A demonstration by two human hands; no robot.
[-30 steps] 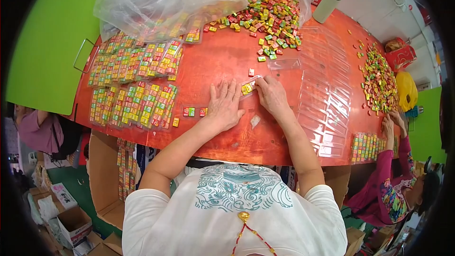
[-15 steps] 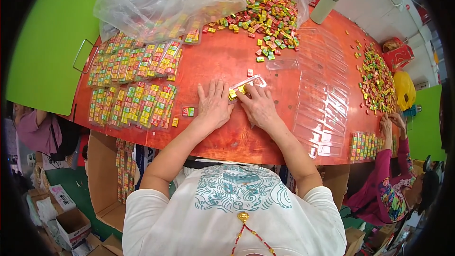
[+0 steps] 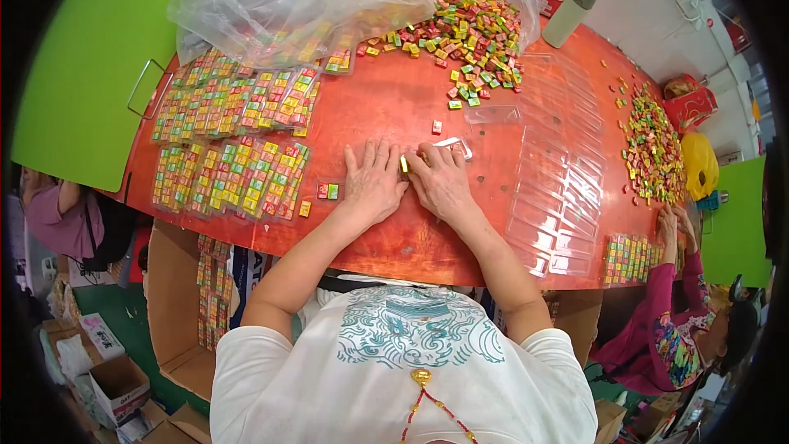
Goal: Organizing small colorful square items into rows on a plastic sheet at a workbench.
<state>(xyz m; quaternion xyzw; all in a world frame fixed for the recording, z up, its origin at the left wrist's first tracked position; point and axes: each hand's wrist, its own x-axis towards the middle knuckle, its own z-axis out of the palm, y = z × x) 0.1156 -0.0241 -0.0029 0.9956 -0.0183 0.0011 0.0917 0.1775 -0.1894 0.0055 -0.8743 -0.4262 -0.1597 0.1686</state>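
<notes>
My left hand (image 3: 374, 183) lies flat on the red tabletop, fingers stretched out and slightly apart. A clear strip tray holding a red and a green wrapped candy (image 3: 328, 191) pokes out by its left side; any more of it is hidden under the hand. My right hand (image 3: 445, 184) is beside it, fingers bent and tips at a small yellow wrapped candy (image 3: 403, 164) in the gap between the hands. Beyond the right fingers shows the end of another clear tray (image 3: 457, 146), its rest covered. One loose red candy (image 3: 437, 127) lies farther off.
Filled candy trays (image 3: 234, 177) lie in rows at left, partly under a clear plastic bag (image 3: 296, 8). A candy heap (image 3: 481, 29) is at the back. Empty clear trays (image 3: 559, 189) lie at right. Nearby stands a pale green bottle (image 3: 569, 16). A co-worker's hands (image 3: 672, 222) work at far right.
My right fingers have shifted slightly left and now cover most of the clear tray. Fewer yellow candies show between the hands. The left hand has stayed nearly in place.
</notes>
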